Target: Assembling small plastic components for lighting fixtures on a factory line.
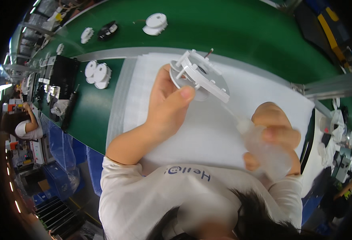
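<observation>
The green bench [90, 106] is covered at its middle by a white sheet [200, 136] and is occupied farther left by clustered white discs [98, 75], a black box [66, 74] and a black rod [70, 108], while beyond a grey rail [112, 54] a green strip [224, 28] is dotted with white parts [156, 24] and one black part [108, 30].

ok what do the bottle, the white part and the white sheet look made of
Bottle: probably plastic; cloudy and translucent, though motion blur hides its finish.
White part: likely moulded plastic; even white, with slim posts.
Sheet: pale and matte, perhaps thin foam or paper; the look leaves it open.
</observation>
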`<state>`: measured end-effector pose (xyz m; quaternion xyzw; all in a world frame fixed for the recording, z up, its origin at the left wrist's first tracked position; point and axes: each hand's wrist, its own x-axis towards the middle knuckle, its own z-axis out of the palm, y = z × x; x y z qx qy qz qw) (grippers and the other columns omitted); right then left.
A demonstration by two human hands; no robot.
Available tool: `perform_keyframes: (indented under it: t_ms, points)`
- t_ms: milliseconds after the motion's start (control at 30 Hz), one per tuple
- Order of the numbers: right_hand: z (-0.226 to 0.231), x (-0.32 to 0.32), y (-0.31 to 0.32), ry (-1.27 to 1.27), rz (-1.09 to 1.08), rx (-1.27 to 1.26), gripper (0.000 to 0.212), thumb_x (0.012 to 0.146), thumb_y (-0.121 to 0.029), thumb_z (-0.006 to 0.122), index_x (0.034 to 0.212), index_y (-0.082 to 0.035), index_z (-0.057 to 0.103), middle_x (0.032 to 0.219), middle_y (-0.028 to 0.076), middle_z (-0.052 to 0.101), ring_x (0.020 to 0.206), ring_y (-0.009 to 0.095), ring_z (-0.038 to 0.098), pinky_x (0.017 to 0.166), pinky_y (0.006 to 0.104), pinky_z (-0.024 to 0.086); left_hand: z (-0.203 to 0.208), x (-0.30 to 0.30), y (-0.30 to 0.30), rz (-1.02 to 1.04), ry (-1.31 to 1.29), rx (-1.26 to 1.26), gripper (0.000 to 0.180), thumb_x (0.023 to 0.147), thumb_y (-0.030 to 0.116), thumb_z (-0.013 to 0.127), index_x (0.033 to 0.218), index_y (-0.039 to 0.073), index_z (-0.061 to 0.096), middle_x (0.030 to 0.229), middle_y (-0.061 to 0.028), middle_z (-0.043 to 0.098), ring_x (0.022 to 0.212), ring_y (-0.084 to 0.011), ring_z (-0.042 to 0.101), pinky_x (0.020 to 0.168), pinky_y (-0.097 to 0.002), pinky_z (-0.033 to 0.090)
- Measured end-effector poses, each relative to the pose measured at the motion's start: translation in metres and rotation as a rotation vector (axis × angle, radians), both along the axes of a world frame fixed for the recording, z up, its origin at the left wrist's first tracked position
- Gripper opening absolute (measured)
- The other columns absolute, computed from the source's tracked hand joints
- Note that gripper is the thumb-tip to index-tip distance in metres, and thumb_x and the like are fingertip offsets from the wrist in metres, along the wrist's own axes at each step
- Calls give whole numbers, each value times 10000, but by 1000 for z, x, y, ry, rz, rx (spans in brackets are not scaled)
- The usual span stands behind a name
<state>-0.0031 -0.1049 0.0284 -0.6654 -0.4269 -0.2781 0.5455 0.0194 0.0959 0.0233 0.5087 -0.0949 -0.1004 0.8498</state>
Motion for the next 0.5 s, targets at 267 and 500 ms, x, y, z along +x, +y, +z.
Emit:
perform_keyframes:
  t_ms: [267,500]
  points:
    - [-62,34,4,1214,330,841,355,735,-426,538,862,-98,487,694,47,530,443,117,402,410,218,310,-33,82,19,278,-117,378,528,695,179,657,1072,-19,346,985,-128,500,839,-167,539,748,-315,426]
    - [-86,41,13,1405,571,752,359,769,-459,471,806,-104,507,557,36,505,409,99,381,382,216,281,-30,145,-55,349,-657,1301,571,567,407,686,928,0,512,916,-151,540,851,-288,527,720,-396,432]
